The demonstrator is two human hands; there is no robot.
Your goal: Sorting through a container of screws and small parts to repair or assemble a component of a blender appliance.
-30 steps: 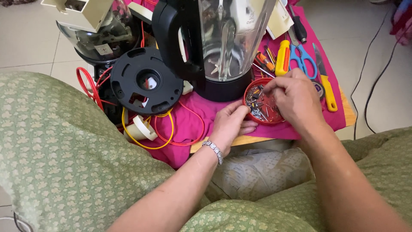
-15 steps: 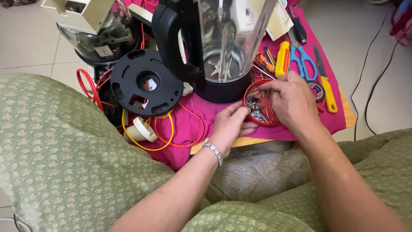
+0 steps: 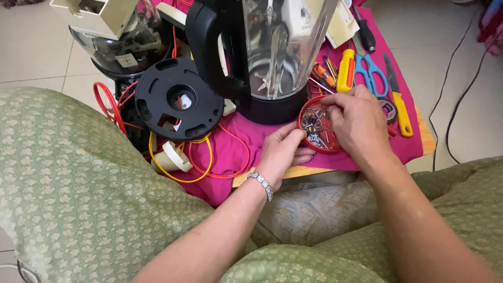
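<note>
Reaching into a small round red dish [image 3: 318, 128] of loose metal screws [image 3: 316, 126], the right hand [image 3: 359, 123] hovers over its far side with fingers bent downward and drawn close together at the tips; whether a screw is pinched between them cannot be told. The left hand [image 3: 283, 152] steadies the dish from the near side, its fingers [image 3: 293, 137] curled loosely against the rim, thumb lying along the pink cloth [image 3: 236, 149] below. A beaded silver bracelet [image 3: 262, 184] circles the left wrist.

The dish rests on the pink cloth just in front of a clear blender jug [image 3: 272, 47] with a black handle and base. To the right of the dish lie a yellow-handled tool [image 3: 346, 71], blue-handled scissors [image 3: 369, 73] and a yellow-handled knife [image 3: 401, 110]. To the left, a round black plastic base plate [image 3: 178, 99] sits above red and yellow wires [image 3: 204, 162]. A second, smoke-tinted jar [image 3: 120, 44] stands at the upper left. Green patterned fabric [image 3: 68, 178] covers the person's knees in the foreground.
</note>
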